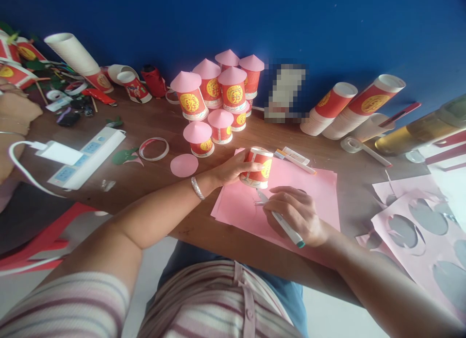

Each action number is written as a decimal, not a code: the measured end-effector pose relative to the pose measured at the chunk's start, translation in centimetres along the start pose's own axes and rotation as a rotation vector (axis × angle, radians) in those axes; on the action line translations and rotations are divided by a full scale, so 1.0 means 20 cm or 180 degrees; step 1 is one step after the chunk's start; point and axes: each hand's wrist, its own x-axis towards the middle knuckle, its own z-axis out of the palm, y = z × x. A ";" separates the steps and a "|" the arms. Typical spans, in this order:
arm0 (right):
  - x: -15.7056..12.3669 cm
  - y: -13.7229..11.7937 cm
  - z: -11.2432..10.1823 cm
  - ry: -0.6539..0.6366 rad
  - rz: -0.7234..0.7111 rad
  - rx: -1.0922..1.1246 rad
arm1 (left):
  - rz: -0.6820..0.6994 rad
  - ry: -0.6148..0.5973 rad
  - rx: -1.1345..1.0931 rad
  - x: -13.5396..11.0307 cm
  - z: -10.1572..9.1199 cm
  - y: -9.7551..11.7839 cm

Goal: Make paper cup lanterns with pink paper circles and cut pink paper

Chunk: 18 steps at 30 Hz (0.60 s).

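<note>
Fingers of the right hand are closed around a marker, its tip close by the base of a paper cup; contact I cannot tell. Just beyond, fingers of the left hand grip that cup above pink paper. Past the left fingers, cone-topped cups stand on the tabletop.

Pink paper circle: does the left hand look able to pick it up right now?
Probably not: the left hand is holding a paper cup. Otherwise the way looks free; the pink circle lies close by, with nothing on top.
</note>
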 end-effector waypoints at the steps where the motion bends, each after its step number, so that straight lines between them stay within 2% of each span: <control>1: 0.00 0.00 0.00 -0.0022 -0.0027 0.0021 | -0.0001 0.0010 -0.0006 0.00 0.00 0.00; 10: 0.01 -0.02 0.01 -0.0172 -0.0029 0.0194 | -0.0008 0.0107 0.0014 -0.01 0.02 0.03; 14: 0.00 -0.01 0.01 -0.0005 -0.0083 0.0084 | 0.0020 0.0156 0.0022 0.00 0.01 0.02; 18: -0.01 0.00 0.01 0.0084 0.0061 -0.0104 | -0.0046 0.0180 -0.0051 0.00 0.01 0.00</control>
